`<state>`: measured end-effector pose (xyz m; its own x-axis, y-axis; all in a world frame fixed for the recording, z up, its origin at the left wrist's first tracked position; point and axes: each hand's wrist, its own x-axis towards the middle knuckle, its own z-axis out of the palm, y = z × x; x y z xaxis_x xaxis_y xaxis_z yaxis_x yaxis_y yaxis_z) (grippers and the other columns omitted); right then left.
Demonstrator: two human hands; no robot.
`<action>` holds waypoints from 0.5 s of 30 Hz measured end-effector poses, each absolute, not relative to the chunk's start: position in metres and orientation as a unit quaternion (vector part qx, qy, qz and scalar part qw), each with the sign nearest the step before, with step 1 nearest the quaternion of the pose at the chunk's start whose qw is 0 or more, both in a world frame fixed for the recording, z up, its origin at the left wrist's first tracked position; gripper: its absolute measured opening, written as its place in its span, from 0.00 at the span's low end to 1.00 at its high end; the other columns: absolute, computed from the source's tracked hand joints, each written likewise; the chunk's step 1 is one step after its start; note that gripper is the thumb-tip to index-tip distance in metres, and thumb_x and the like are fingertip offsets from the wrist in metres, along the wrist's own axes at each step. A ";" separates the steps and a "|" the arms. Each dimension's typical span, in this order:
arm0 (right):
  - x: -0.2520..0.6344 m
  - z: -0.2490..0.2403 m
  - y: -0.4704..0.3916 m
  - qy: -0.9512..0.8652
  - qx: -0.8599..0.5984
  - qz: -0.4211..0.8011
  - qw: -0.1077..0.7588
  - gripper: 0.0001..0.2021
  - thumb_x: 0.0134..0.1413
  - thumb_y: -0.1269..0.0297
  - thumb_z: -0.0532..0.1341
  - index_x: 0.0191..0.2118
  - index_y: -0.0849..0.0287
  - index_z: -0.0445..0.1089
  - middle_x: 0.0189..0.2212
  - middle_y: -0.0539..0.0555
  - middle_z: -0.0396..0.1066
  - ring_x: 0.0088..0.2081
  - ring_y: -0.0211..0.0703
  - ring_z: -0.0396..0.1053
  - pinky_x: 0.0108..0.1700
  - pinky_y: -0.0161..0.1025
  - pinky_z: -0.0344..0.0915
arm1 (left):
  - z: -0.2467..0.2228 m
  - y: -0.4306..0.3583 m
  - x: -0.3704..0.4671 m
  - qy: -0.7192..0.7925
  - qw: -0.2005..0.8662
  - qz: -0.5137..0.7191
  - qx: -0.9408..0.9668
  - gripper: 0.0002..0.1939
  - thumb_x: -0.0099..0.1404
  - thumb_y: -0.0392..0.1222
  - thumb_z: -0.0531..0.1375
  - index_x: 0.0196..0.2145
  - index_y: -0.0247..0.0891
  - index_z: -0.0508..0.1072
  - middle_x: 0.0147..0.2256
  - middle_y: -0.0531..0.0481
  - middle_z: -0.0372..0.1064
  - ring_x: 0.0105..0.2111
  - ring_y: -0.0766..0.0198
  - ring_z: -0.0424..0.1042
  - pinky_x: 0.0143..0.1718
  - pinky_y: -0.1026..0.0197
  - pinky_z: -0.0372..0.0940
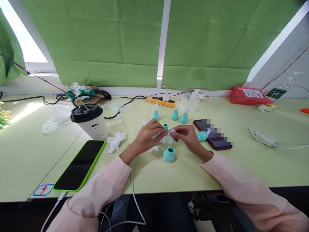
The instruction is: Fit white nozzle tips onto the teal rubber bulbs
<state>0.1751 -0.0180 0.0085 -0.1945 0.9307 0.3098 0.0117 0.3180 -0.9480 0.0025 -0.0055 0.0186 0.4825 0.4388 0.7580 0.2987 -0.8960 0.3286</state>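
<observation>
Both hands meet over the middle of the table. My left hand (151, 136) pinches at a small whitish piece between the hands. My right hand (187, 135) has its fingers closed on a small translucent white piece (172, 131). Just below them an open-topped teal bulb (169, 154) stands upright. Another teal bulb (165, 126) shows partly behind the fingers, and one teal bulb (202, 136) lies on its side by my right hand. Small translucent pieces (154, 149) lie under the hands. Farther back stand teal bulbs with clear tips (155, 115), (175, 114), (183, 118).
Left are a lidded paper cup (93, 124), a green-cased phone (79, 166) and crumpled tissue (116, 141). A dark red phone (213, 135) and coiled white cable (265, 138) lie right. Behind are an orange power strip (161, 101) and red package (249, 95). A white cable (132, 180) crosses the front edge.
</observation>
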 end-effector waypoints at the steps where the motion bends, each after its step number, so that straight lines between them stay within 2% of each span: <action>1: 0.175 0.009 -0.018 -0.628 -0.374 0.448 0.514 0.06 0.37 0.64 0.63 0.22 0.62 0.70 0.14 0.47 0.62 0.17 0.30 0.57 0.19 0.32 0.57 | 0.018 -0.006 0.003 0.215 0.064 0.471 0.853 0.07 0.56 0.37 0.54 0.30 0.38 0.72 0.27 0.48 0.68 0.30 0.65 0.61 0.30 0.62 0.61; 4: 0.176 0.009 -0.017 -0.624 -0.374 0.450 0.518 0.06 0.37 0.64 0.63 0.22 0.62 0.70 0.14 0.47 0.61 0.16 0.30 0.56 0.19 0.32 0.56 | 0.016 -0.007 0.005 0.218 0.066 0.488 0.843 0.07 0.54 0.38 0.56 0.31 0.39 0.73 0.28 0.48 0.68 0.30 0.66 0.61 0.30 0.62 0.62; 7: 0.176 0.009 -0.017 -0.618 -0.373 0.459 0.518 0.06 0.37 0.64 0.63 0.22 0.62 0.70 0.15 0.48 0.63 0.17 0.30 0.56 0.19 0.32 0.56 | 0.018 -0.008 0.006 0.218 0.100 0.498 0.833 0.05 0.53 0.38 0.57 0.28 0.39 0.73 0.27 0.48 0.68 0.29 0.66 0.61 0.29 0.62 0.62; 10: 0.176 0.010 -0.018 -0.620 -0.366 0.467 0.513 0.06 0.36 0.64 0.63 0.22 0.62 0.70 0.16 0.48 0.64 0.17 0.31 0.57 0.19 0.32 0.56 | 0.022 -0.009 0.005 0.235 0.175 0.491 0.820 0.05 0.52 0.39 0.58 0.25 0.37 0.73 0.24 0.48 0.67 0.28 0.67 0.62 0.29 0.63 0.62; 15: 0.179 0.012 -0.017 -0.656 -0.366 0.467 0.467 0.06 0.35 0.65 0.64 0.22 0.62 0.69 0.17 0.49 0.64 0.18 0.31 0.58 0.19 0.32 0.56 | 0.031 -0.010 -0.001 0.260 0.320 0.387 0.825 0.06 0.53 0.41 0.57 0.26 0.35 0.71 0.25 0.49 0.66 0.30 0.67 0.63 0.28 0.65 0.61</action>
